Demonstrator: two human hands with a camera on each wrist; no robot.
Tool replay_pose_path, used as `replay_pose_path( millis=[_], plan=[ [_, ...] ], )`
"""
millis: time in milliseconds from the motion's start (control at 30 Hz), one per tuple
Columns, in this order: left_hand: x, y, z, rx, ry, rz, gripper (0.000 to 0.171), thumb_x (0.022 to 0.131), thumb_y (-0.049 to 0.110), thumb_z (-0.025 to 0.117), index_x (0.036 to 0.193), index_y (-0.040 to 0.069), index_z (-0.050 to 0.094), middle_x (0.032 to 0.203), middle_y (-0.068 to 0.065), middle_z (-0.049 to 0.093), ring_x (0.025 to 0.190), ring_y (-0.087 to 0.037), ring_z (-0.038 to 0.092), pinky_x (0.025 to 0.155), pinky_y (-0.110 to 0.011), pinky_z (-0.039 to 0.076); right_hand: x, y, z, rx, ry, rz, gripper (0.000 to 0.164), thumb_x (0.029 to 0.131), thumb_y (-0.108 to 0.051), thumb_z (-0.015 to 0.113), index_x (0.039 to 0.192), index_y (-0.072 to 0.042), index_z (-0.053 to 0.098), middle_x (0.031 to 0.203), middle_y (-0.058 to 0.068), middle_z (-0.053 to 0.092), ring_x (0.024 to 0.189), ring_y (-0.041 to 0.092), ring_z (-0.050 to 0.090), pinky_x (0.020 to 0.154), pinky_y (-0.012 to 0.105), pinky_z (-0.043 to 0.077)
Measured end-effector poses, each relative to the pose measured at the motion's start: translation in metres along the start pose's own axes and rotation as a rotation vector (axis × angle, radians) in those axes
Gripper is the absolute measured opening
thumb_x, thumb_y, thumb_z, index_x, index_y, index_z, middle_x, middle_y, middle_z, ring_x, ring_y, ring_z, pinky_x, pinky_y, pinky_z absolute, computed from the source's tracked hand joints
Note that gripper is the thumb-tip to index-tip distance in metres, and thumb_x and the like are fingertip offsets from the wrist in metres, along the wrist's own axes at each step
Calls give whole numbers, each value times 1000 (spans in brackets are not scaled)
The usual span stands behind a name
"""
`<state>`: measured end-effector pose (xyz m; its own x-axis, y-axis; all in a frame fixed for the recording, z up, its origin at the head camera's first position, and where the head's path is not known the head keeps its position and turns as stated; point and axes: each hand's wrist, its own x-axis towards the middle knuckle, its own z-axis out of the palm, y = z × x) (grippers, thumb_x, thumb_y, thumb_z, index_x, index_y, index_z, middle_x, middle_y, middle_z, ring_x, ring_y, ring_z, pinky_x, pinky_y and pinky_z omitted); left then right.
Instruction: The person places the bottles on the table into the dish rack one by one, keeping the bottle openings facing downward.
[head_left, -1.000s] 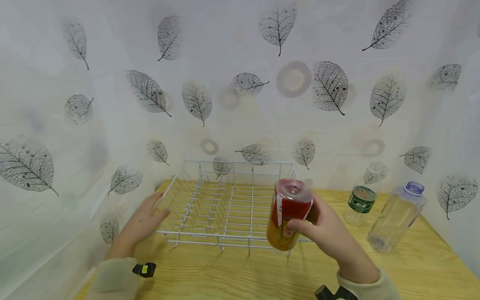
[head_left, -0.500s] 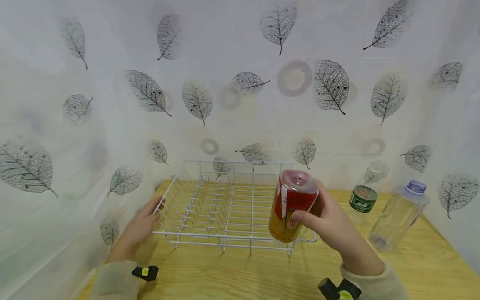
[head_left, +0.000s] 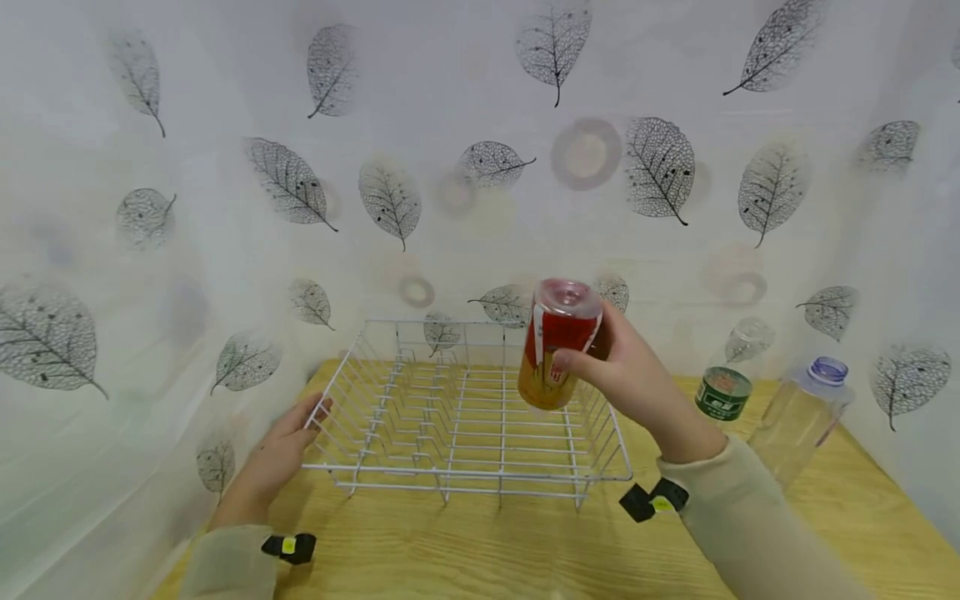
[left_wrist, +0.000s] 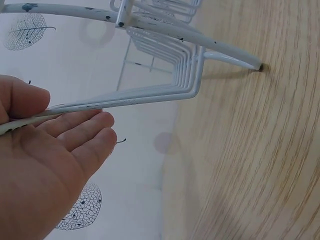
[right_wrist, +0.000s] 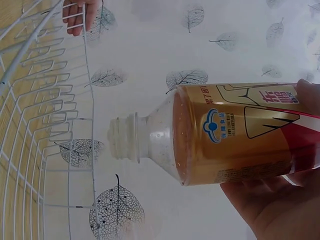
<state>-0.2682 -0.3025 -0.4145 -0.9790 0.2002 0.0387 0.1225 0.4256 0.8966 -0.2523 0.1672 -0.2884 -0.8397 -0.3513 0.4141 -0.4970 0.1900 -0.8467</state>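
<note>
My right hand (head_left: 633,375) grips a plastic bottle (head_left: 551,346) with a red and gold label, held upside down above the right part of a white wire dish rack (head_left: 502,475). In the right wrist view, the bottle's uncapped neck (right_wrist: 125,137) points toward the rack, apart from its wires. At the rack's left side, my left hand (head_left: 277,454) holds the rim. The left wrist view shows the rim wire (left_wrist: 145,100) between its thumb (left_wrist: 30,97) and its fingers.
To the right stand two more clear bottles without caps: one with a green label (head_left: 722,393), one with a purple neck (head_left: 802,417). A leaf-patterned translucent curtain (head_left: 480,233) hangs behind and at both sides of the wooden table (head_left: 450,550).
My right hand has lifted the upside-down bottle and carried it farther back over the rack. My left hand has slid slightly outward along the rack's left rim.
</note>
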Motion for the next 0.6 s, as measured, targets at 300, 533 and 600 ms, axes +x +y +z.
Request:
replay_pose_path(
  millis=[300,533,600],
  plan=[
    [0,-2,-3,15,3,32,58,105,-2,30,159,-6,8,162,-29,18,147,-51,14,117,-66,11,59,13,8,-44,69,115,77,92,-40,74,155,-19,34,143,3,52,131,23,50,110,50,42],
    [-1,-4,-3,21,4,32,57,106,-1,29,160,-5,10,162,-27,21,147,-49,16,116,-67,14,100,34,18,2,100,191,78,91,-46,75,154,-20,37,140,2,54,127,23,52,107,48,45],
    [0,-4,-3,12,3,28,57,106,0,28,160,-3,10,163,-26,21,148,-48,17,117,-66,14,111,41,21,20,92,201,79,91,-47,74,156,-23,35,138,3,55,126,24,53,104,49,47]
  ],
)
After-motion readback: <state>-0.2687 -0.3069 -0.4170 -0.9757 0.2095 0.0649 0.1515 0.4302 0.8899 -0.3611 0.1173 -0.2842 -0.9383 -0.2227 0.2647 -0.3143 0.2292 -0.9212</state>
